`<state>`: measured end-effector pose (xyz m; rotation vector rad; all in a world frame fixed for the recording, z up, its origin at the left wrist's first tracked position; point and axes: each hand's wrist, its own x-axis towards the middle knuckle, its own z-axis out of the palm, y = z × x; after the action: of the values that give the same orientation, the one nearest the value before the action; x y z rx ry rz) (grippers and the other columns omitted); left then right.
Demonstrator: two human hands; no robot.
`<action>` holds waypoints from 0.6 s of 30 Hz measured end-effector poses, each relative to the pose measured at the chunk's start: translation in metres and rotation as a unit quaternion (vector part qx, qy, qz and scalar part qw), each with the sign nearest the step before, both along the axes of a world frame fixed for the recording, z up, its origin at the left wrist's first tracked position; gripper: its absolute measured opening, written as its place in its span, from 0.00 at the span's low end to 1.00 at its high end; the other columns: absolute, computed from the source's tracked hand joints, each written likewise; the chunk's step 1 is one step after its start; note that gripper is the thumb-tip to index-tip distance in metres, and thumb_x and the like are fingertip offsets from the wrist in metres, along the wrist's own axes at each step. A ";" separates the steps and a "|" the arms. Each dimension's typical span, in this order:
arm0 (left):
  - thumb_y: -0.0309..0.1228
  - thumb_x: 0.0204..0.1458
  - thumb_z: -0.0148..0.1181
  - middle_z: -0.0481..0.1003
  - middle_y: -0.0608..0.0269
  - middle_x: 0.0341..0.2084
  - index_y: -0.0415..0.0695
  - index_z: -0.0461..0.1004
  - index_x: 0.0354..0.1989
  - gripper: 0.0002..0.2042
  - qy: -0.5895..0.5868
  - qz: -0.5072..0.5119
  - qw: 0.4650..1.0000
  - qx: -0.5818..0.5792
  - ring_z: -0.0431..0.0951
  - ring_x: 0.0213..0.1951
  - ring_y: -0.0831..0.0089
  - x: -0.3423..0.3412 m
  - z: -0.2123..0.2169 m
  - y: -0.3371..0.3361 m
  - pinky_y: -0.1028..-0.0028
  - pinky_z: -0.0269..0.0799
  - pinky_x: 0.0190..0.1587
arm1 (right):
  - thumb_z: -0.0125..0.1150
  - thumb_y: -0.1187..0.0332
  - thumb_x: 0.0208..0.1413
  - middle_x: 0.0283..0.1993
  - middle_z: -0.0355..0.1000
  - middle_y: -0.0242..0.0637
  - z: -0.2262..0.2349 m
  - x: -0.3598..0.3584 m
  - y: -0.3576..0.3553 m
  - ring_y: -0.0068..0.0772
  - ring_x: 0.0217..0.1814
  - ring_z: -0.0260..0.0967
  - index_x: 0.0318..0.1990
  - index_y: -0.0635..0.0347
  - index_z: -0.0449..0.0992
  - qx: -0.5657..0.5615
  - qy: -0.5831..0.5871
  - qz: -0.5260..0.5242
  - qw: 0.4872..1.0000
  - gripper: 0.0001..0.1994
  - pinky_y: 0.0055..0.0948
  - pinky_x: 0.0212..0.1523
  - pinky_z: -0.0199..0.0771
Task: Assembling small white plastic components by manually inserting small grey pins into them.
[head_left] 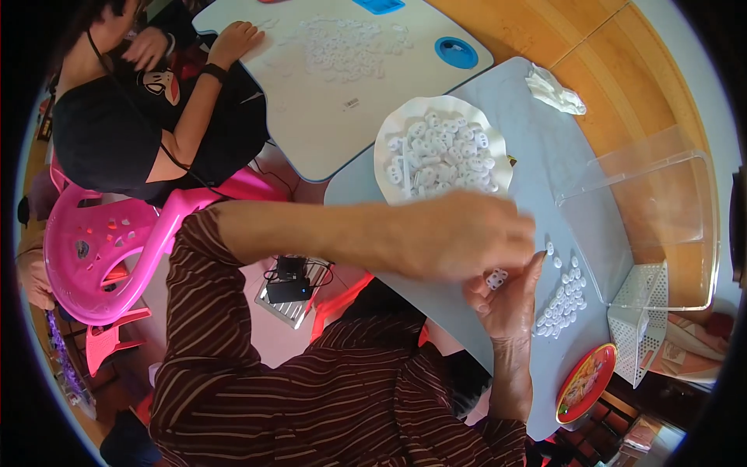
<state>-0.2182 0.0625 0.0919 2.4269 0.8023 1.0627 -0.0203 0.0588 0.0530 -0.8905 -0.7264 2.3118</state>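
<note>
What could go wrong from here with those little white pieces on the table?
1. The right hand pinches one small white piece at its fingertips while the left hand, blurred, crosses above; a bump might knock it loose.
2. The loose pile lies near the table edge, so a forearm sweep may push pieces off.
3. The heaped plate overhangs the table edge and might tip if nudged.

Small white part (496,278) between both hands' fingers (523,274)
</note>
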 end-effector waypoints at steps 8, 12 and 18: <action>0.28 0.40 0.56 0.68 0.62 0.27 0.38 0.70 0.26 0.07 0.079 -0.072 0.989 0.101 0.67 0.34 0.65 0.039 -0.015 -0.015 0.70 0.68 0.36 | 0.46 0.56 0.58 0.58 0.59 0.40 -0.036 0.031 -0.012 0.36 0.58 0.61 0.58 0.54 0.58 0.080 -0.024 0.004 0.997 0.23 0.33 0.53 0.68; 0.26 0.45 0.55 0.69 0.59 0.30 0.37 0.70 0.32 0.07 -0.028 0.005 0.989 0.142 0.71 0.38 0.59 -0.014 0.008 -0.003 0.69 0.70 0.39 | 0.39 0.47 0.63 0.16 0.53 0.23 -0.011 0.017 0.005 0.17 0.17 0.48 0.18 0.48 0.55 -0.079 0.134 -0.001 0.988 0.24 0.19 0.15 0.51; 0.28 0.53 0.51 0.76 0.57 0.32 0.39 0.72 0.39 0.08 0.103 0.470 0.876 0.012 0.76 0.35 0.69 -0.243 -0.045 0.058 0.74 0.70 0.38 | 0.34 0.48 0.64 0.15 0.44 0.22 -0.031 0.026 0.006 0.17 0.15 0.36 0.17 0.49 0.52 -0.050 0.126 -0.042 0.990 0.25 0.19 0.13 0.39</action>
<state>-0.4611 0.1209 0.0468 2.1551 2.1785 1.0836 0.0055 0.0650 0.0224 -0.6413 -0.4611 2.3448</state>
